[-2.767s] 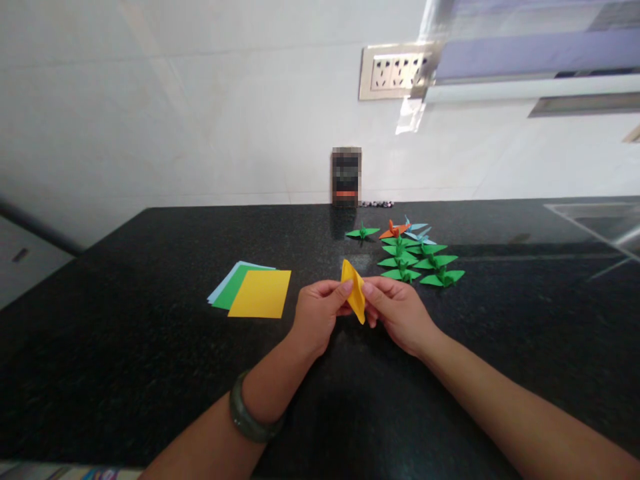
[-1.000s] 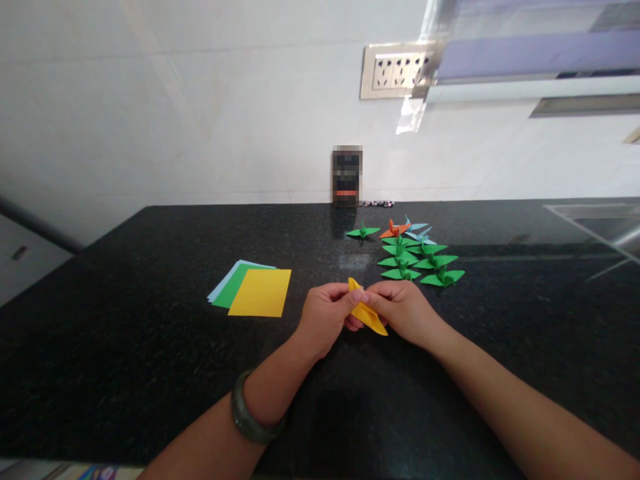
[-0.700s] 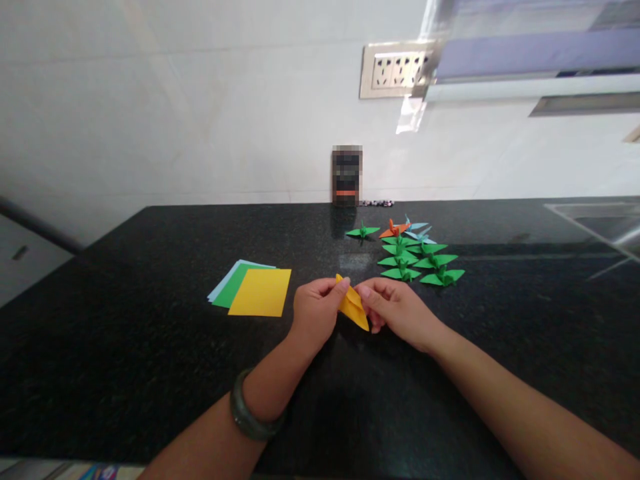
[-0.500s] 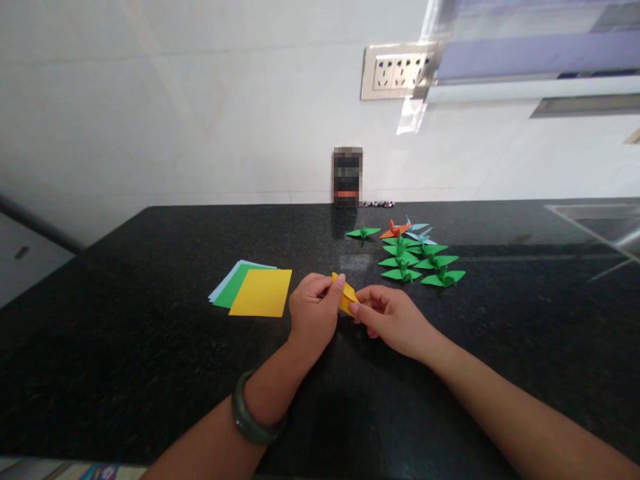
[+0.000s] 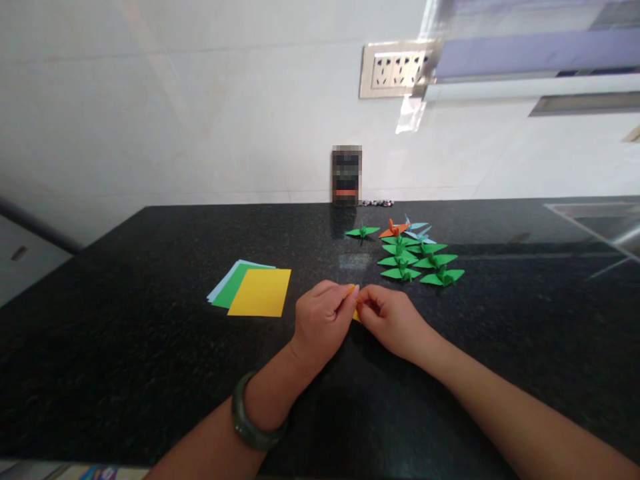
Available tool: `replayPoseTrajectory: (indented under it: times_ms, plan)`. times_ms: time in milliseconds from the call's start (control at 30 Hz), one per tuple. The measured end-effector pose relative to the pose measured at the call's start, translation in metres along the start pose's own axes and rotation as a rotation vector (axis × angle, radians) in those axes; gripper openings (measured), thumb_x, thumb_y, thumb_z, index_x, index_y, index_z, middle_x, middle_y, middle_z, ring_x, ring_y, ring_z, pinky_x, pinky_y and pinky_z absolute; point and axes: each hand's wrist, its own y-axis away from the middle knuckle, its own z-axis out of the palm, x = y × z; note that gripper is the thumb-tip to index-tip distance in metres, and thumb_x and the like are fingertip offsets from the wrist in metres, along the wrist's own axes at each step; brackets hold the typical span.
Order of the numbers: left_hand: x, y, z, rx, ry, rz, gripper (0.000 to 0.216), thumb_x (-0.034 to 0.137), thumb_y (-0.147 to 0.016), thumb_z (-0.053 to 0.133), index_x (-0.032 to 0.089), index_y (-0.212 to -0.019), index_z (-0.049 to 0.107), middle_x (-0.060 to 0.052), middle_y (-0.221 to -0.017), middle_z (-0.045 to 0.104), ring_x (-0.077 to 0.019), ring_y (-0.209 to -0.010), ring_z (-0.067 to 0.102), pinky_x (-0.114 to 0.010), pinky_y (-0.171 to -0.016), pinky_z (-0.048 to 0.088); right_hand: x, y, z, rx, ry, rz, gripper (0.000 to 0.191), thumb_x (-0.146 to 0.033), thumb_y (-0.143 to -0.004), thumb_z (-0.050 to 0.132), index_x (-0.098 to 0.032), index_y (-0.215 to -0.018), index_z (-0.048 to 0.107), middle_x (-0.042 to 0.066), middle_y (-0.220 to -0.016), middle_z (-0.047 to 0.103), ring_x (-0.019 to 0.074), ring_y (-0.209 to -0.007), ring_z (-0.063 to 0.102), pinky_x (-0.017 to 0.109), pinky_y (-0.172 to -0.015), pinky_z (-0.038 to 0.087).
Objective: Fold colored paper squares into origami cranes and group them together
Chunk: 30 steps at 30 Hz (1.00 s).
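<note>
Between my hands is a small piece of folded yellow paper (image 5: 356, 316), mostly hidden by my fingers. My left hand (image 5: 324, 316) pinches it between thumb and fingers from the left. From the right, my right hand (image 5: 391, 319) grips its other side, fingertips nearly meeting those of the left. Left of my hands lies a fanned stack of square sheets: a yellow sheet (image 5: 260, 293) on top, a green sheet (image 5: 231, 288) and light blue paper (image 5: 220, 283) beneath. Beyond my right hand stand several green paper cranes (image 5: 443, 276) in rows.
An orange paper crane (image 5: 394, 230) and light blue paper cranes (image 5: 419, 233) sit behind the green ones. A lone green crane (image 5: 363, 231) stands to their left. A phone-like device (image 5: 347, 175), blurred out, leans on the wall, a beaded strap (image 5: 379, 203) beside it. The countertop (image 5: 150, 373) is black.
My hands have come closer together, the left shifting right. The folded yellow paper, plainly visible before, is now mostly covered by my fingers.
</note>
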Motion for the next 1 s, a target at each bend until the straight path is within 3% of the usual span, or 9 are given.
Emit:
replayPoseTrajectory:
  times_ms: [200,367,433,567,800,1000]
  plan:
    - [-0.001,-0.002,-0.003,0.046,-0.072,0.015,0.020,0.021,-0.082,0.049,0.016,-0.075,0.068,-0.005,-0.068,0.066,-0.0111,-0.062,0.058,-0.020,-0.062,0.044,0.001,-0.002,0.002,-0.019,-0.241,0.116,0.015,-0.011,-0.067,0.043,-0.017,-0.071,0.056,-0.002,-0.057,0.055,0.0094,-0.050,0.046,0.020,-0.048,0.036]
    - [-0.002,-0.008,-0.008,0.127,-0.092,-0.129,0.024,0.025,-0.082,0.049,0.016,-0.067,0.066,-0.003,-0.061,0.061,-0.0101,-0.057,0.051,-0.020,-0.059,0.041,-0.002,-0.006,-0.006,-0.112,-0.670,0.480,0.022,-0.010,-0.066,0.043,-0.016,-0.080,0.057,-0.003,-0.054,0.056,0.0068,-0.040,0.043,0.015,-0.036,0.035]
    - [-0.002,-0.009,-0.008,0.111,-0.078,-0.192,0.028,0.028,-0.082,0.049,0.016,-0.062,0.063,-0.001,-0.057,0.057,-0.0097,-0.054,0.047,-0.021,-0.056,0.039,-0.005,-0.007,-0.009,-0.129,-0.845,0.545,0.015,-0.017,-0.072,0.045,-0.015,-0.079,0.058,0.000,-0.058,0.059,0.0070,-0.042,0.047,0.014,-0.035,0.037]
    - [-0.002,-0.008,-0.006,0.043,0.026,-0.248,0.030,0.032,-0.082,0.049,0.016,-0.059,0.060,0.001,-0.054,0.050,-0.0089,-0.052,0.045,-0.020,-0.054,0.037,-0.008,-0.006,-0.011,-0.277,-0.983,0.539,0.030,-0.038,-0.082,0.048,-0.012,-0.071,0.060,0.004,-0.058,0.062,0.0059,-0.041,0.048,0.012,-0.032,0.038]
    - [-0.002,-0.007,-0.005,0.063,0.076,-0.283,0.028,0.033,-0.082,0.049,0.017,-0.064,0.062,0.001,-0.057,0.052,-0.0094,-0.053,0.046,-0.021,-0.054,0.037,-0.004,-0.003,-0.010,-0.473,-1.208,0.596,0.025,-0.034,-0.083,0.052,-0.011,-0.081,0.062,0.007,-0.069,0.069,0.0064,-0.044,0.054,0.013,-0.036,0.046]
    - [-0.001,-0.006,-0.005,0.120,0.069,-0.290,0.027,0.032,-0.081,0.051,0.017,-0.060,0.061,0.002,-0.055,0.051,-0.0088,-0.053,0.046,-0.020,-0.055,0.037,-0.005,-0.001,-0.009,-0.491,-1.172,0.604,0.024,-0.031,-0.081,0.055,-0.009,-0.077,0.063,0.005,-0.061,0.067,0.0045,-0.041,0.053,0.011,-0.036,0.044]
